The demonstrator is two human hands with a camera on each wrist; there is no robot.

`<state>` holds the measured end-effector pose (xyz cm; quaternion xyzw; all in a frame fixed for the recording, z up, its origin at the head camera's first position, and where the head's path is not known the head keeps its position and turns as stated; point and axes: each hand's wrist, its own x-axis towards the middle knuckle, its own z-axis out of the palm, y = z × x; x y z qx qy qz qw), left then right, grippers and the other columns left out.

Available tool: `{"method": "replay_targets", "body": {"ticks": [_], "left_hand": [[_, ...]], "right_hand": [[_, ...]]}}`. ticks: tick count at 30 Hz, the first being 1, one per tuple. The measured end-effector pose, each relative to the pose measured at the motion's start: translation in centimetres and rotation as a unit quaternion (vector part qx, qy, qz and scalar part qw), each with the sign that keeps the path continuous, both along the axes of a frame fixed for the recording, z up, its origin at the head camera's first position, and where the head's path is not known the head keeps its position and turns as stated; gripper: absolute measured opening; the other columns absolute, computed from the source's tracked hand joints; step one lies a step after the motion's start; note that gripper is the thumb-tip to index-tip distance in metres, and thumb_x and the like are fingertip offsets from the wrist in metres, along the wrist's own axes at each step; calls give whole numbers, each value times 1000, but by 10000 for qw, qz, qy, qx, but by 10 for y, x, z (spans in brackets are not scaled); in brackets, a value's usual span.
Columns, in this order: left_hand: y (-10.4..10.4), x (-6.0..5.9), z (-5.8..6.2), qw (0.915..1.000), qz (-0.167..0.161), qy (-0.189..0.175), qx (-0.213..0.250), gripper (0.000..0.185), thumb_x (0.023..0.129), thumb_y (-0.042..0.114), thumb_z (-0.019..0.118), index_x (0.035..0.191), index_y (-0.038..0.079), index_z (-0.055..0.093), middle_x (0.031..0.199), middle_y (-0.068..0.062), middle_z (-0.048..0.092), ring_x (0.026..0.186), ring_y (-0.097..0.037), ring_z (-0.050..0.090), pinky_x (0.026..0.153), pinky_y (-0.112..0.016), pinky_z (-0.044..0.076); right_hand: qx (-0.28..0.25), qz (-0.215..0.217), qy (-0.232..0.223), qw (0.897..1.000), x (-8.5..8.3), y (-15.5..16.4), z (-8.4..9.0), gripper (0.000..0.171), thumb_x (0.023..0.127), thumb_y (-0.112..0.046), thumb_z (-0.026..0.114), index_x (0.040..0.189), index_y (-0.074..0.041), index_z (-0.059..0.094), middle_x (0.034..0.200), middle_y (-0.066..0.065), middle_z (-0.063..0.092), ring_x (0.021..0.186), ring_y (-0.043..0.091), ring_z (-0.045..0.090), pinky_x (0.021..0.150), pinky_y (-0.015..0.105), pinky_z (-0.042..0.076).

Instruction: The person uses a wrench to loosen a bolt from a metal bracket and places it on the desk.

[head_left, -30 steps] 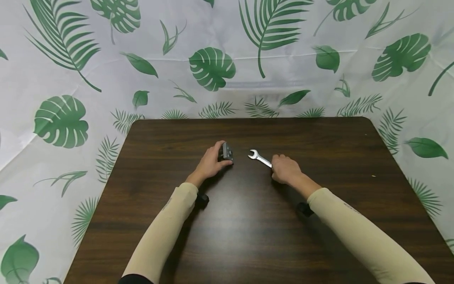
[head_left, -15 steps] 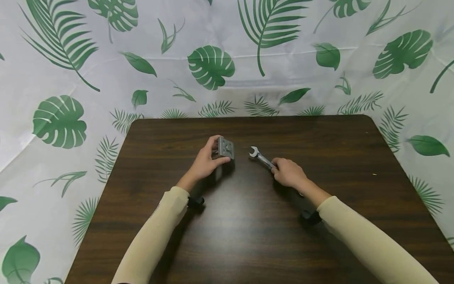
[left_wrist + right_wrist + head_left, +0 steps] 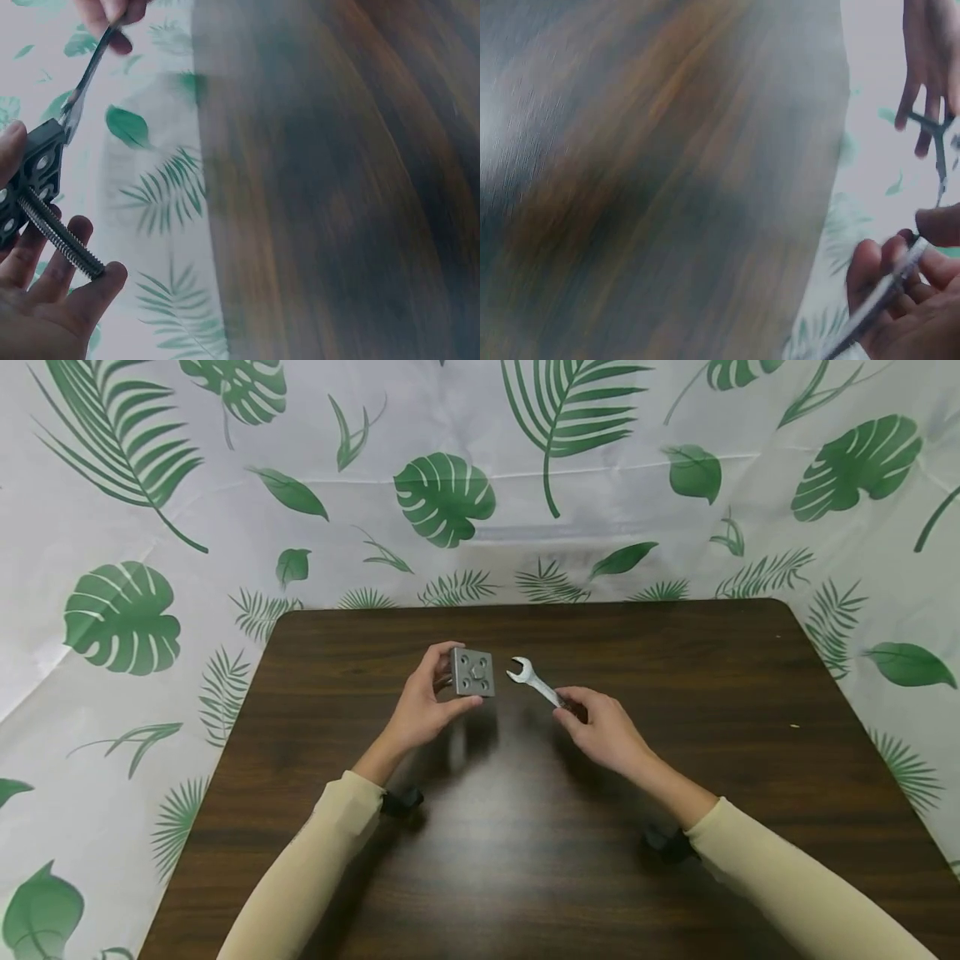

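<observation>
In the head view a square grey metal plate (image 3: 467,662) with a hole near each corner faces up and towards me above the table. My left hand (image 3: 420,702) grips it by its edges, thumb below and fingers above. A hex bolt head (image 3: 477,672) sits at its middle. The left wrist view shows the bolt's long threaded shank (image 3: 64,238) jutting out behind, over the spread fingers. To the right, my right hand (image 3: 603,727) holds an open-end wrench (image 3: 534,682) by its handle. The wrench's forked end points at the plate, a short gap away.
The dark wood-grain table (image 3: 480,877) spreads under both hands. Behind it hangs a white leaf-print cloth (image 3: 480,568). A small yellowish scrap (image 3: 794,726) lies on the right part of the table.
The left hand has raised the plate and turned its bolt-head face towards me. The right hand has lifted the wrench, whose forked end has come nearer the plate.
</observation>
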<state>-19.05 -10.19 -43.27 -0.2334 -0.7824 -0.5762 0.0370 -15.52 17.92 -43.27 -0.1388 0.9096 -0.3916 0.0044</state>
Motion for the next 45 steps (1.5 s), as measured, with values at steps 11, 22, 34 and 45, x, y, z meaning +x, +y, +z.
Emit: {"method": "replay_targets", "body": {"ticks": [11,22,34,45], "left_hand": [[7,19,20,9990,240,187,318,76,76,1,83,138,7,40,123,-9,64,112,-19,61,99,-44,46],[17,36,43,9964,558,540,351,72,76,-9,80,134,-8,38,127,-23,59,112,-35,60,95,-56,45],[27,43,51,9909,554,1208,202,69,73,-11,81,129,-11,40,131,-25,56,111,-34,59,93,-53,47],[28,38,48,9902,407,1309,258,71,74,-10,81,131,-8,40,132,-23,55,111,-33,58,92,-54,47]], "right_hand": [[-525,467,528,9961,26,-28,13,29,97,-11,63,124,-3,65,94,1,62,70,16,49,57,28,40],[-875,543,339,9941,35,-44,20,29,96,-10,64,124,-2,66,82,-1,54,62,16,47,53,26,39],[-1096,524,152,9925,40,-48,22,33,97,-10,62,129,-1,63,77,0,48,55,15,45,45,25,39],[-594,737,571,9939,28,-44,24,37,95,-10,65,130,1,61,82,-1,52,63,12,48,51,25,41]]}}
